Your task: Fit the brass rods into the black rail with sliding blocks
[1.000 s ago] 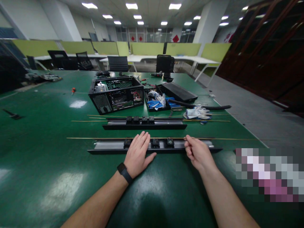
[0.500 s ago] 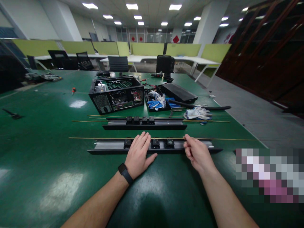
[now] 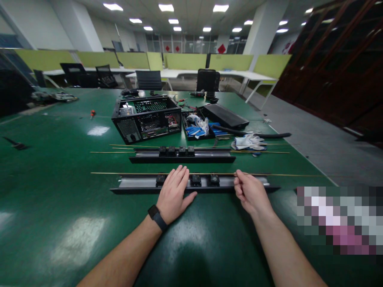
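Note:
A long black channel rail (image 3: 131, 191) with a pale strip inside lies across the green table, and several small black blocks sit along it. My left hand (image 3: 174, 189), a dark watch on its wrist, lies flat across the rail with fingers stretched, covering part of the row. Two blocks show just right of it, one of them a black block (image 3: 214, 179). My right hand (image 3: 249, 191) pinches a thin brass-coloured rod (image 3: 110, 173) between thumb and forefinger near the rail's right part. The rod runs lengthwise along the rail's far edge and sticks out past both ends.
Behind lies a second black rail (image 3: 182, 160) with similar blocks and more thin rods around it. Farther back are an open computer case (image 3: 146, 119), a tray (image 3: 200, 138) holding gloves, a black panel (image 3: 226, 115) and white gloves (image 3: 249, 142). A blurred-out patch covers the right side.
My right hand has moved slightly to the right, and the rod has slid right along with it. My left hand has stayed almost in place on the rail.

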The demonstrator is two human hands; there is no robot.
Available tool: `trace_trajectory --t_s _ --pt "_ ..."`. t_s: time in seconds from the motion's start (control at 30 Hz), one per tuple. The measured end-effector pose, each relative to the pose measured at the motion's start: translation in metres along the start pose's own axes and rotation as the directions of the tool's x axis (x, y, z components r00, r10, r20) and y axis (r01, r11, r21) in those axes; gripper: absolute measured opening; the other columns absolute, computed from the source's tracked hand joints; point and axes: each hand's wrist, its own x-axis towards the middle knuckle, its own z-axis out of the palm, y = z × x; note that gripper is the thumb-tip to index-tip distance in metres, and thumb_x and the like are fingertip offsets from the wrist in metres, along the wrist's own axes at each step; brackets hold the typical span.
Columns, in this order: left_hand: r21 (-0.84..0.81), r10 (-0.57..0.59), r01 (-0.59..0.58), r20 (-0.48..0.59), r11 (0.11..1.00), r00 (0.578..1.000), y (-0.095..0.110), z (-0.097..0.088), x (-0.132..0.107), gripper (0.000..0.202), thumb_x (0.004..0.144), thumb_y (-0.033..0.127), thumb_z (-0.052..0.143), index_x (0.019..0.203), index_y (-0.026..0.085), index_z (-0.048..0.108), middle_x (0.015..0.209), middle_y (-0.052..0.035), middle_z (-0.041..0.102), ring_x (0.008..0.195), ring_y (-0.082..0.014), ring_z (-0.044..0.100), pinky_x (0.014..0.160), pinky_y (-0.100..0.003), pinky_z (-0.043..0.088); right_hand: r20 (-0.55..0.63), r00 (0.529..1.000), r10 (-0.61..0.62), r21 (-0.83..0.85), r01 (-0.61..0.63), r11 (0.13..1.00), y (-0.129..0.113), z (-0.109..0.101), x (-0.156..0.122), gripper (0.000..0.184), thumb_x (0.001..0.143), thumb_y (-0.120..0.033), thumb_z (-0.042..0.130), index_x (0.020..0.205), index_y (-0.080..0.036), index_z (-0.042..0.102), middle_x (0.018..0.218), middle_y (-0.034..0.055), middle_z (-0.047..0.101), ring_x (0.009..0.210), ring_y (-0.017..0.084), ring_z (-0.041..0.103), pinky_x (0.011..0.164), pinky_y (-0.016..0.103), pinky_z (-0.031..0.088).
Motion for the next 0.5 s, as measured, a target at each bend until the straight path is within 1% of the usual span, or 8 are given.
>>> trace_trajectory --t_s 0.1,0.3,0.5 --pt "0.001 -0.002 0.002 0.000 1.000 1.000 0.0012 -0.0001 0.0003 0.073 0.091 0.039 0.058 0.152 0.016 0.028 0.151 -0.0153 0.043 0.145 -0.0322 0.032 0.117 -0.055 0.030 -0.002 1.000 -0.008 -0.013 0.008 1.000 0.0009 0.0009 -0.0009 0.031 0.075 -0.041 0.078 0.078 -0.018 0.056 0.055 -0.0036 0.055 0.030 0.005 0.036 0.023 0.014 0.018" --pt "-0.004 -0.004 0.004 -0.001 1.000 1.000 0.0021 0.0024 0.0002 0.074 0.089 0.040 0.060 0.152 0.015 0.029 0.151 -0.0155 0.043 0.145 -0.0321 0.031 0.118 -0.055 0.029 0.033 0.999 -0.008 -0.097 0.012 0.995 0.0025 0.0022 -0.0026 0.039 0.072 -0.049 0.079 0.083 -0.016 0.061 0.057 -0.0026 0.057 0.028 0.005 0.037 0.023 0.014 0.015" --pt "-0.002 0.012 -0.012 0.015 1.000 1.000 0.0015 0.0012 0.0008 0.073 0.091 0.037 0.057 0.153 0.016 0.026 0.152 -0.0151 0.042 0.145 -0.0314 0.032 0.118 -0.054 0.030 0.031 1.000 -0.003 -0.014 0.003 1.000 0.0012 0.0016 -0.0021 0.033 0.073 -0.042 0.079 0.079 -0.016 0.060 0.056 -0.0027 0.056 0.029 0.005 0.037 0.023 0.014 0.017"
